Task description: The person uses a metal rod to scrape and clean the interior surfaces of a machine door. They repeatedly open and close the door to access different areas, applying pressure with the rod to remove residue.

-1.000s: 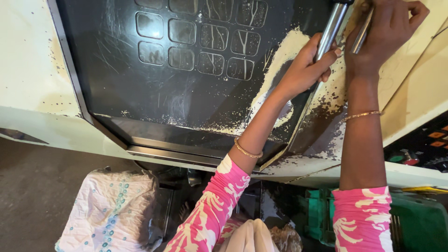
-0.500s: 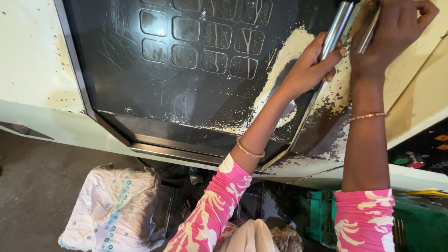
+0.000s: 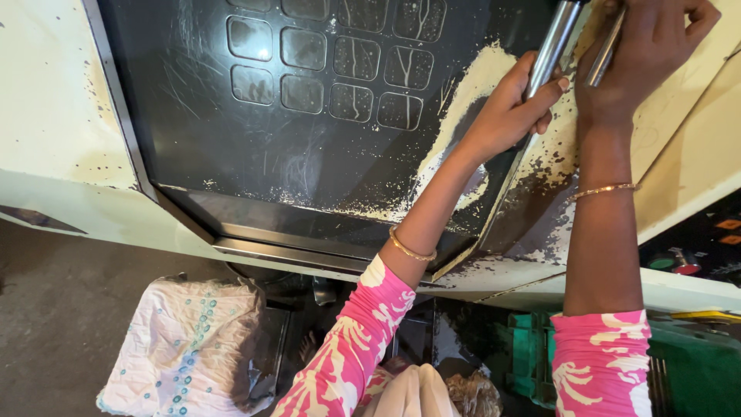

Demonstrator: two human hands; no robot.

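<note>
The left hand (image 3: 509,108) is curled around a shiny metal bar (image 3: 552,46), with the thumb lying along the bar's side. The bar goes up and away from the hand, out past the top edge of the view. Just beside it, to the right, the right hand (image 3: 644,58) is closed in a fist around a thinner metal rod (image 3: 603,55). The rod pokes out below the fingers and leans the same way as the bar. The two hands are close together but do not touch. Each wrist has a thin gold bangle, one on the left (image 3: 411,249) and one on the right (image 3: 602,190). Both arms wear pink sleeves with white shapes (image 3: 363,340). To the left of the hands is a big dark panel (image 3: 309,147) with rows of small square windows (image 3: 332,66) in it. Pale yellow powder (image 3: 471,85) is smeared on the panel right under the left hand and arm. The cream frame of the machine (image 3: 46,116) goes around the panel, far to the left of the hands. Down below the left arm, near the elbow, a white cloth with small blue dots (image 3: 185,340) lies crumpled on the grey floor (image 3: 54,309). Below the right arm is something green (image 3: 679,371), but I cannot tell what it is.
</note>
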